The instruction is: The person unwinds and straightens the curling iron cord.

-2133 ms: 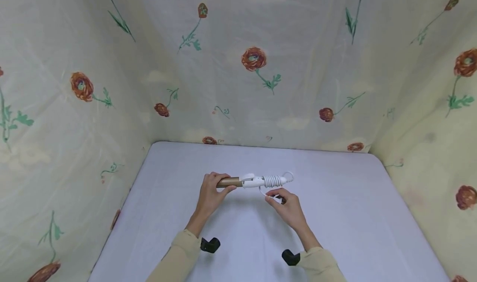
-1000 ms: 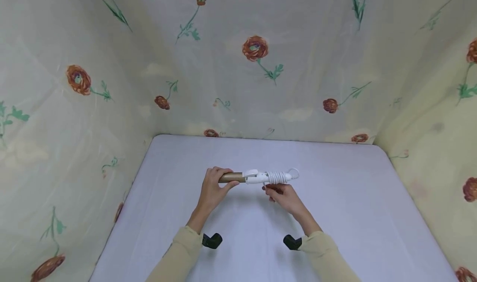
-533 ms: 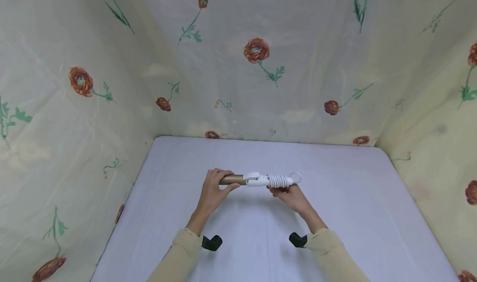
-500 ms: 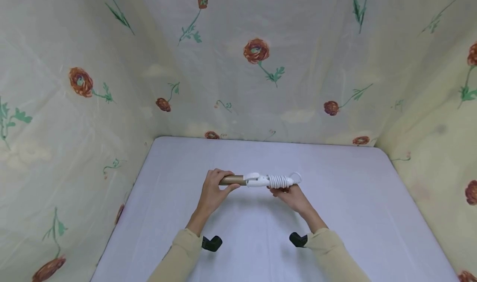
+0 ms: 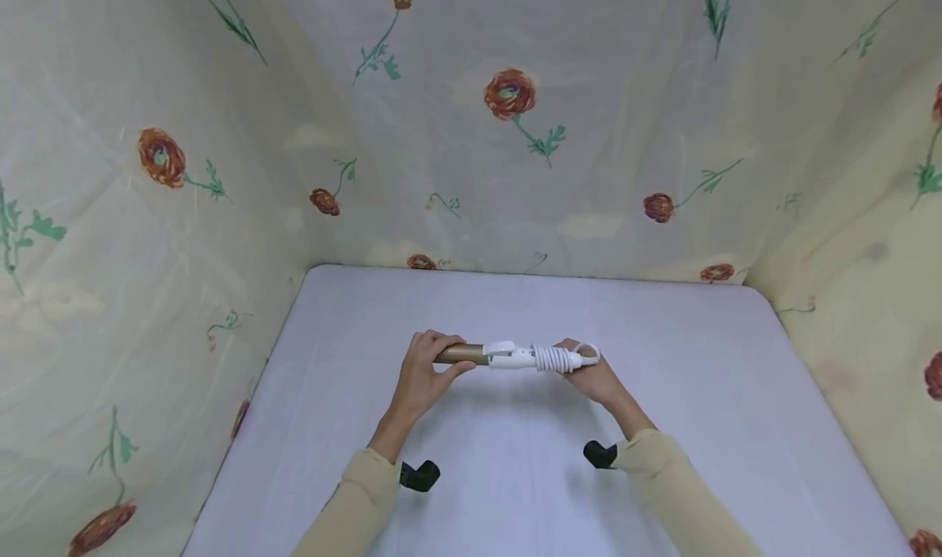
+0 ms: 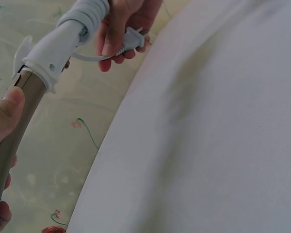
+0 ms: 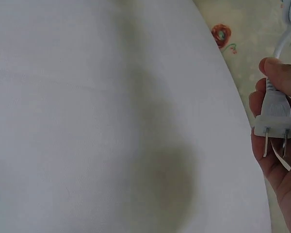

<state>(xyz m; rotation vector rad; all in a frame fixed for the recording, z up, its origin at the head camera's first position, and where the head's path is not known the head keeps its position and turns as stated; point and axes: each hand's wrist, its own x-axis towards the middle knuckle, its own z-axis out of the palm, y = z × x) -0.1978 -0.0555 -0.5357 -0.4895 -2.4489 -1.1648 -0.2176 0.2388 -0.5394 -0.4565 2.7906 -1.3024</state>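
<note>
My left hand (image 5: pixel 425 381) grips the bronze barrel of a curling iron (image 5: pixel 511 358), which lies level above the table. White cord (image 5: pixel 553 359) is coiled round its white handle, and a small cord loop stands out at the right end. Behind that end is my right hand (image 5: pixel 599 379), its fingertips partly hidden by the coil and loop in the head view. In the right wrist view this hand holds the white two-pin plug (image 7: pixel 276 110), thumb on the cord just above it. The left wrist view shows the plug (image 6: pixel 132 40) apart from the coil, with a short cord stretch between.
A white-covered table (image 5: pixel 486 475) lies beneath both hands. Flower-printed cloth (image 5: pixel 589 148) rises behind it and at both sides. Black wrist cameras (image 5: pixel 420 476) stick out from the cream sleeves.
My right hand has moved from the near side of the handle, under the coil, to behind its right end, carrying the cord's plug end round. My left hand keeps its hold on the barrel.
</note>
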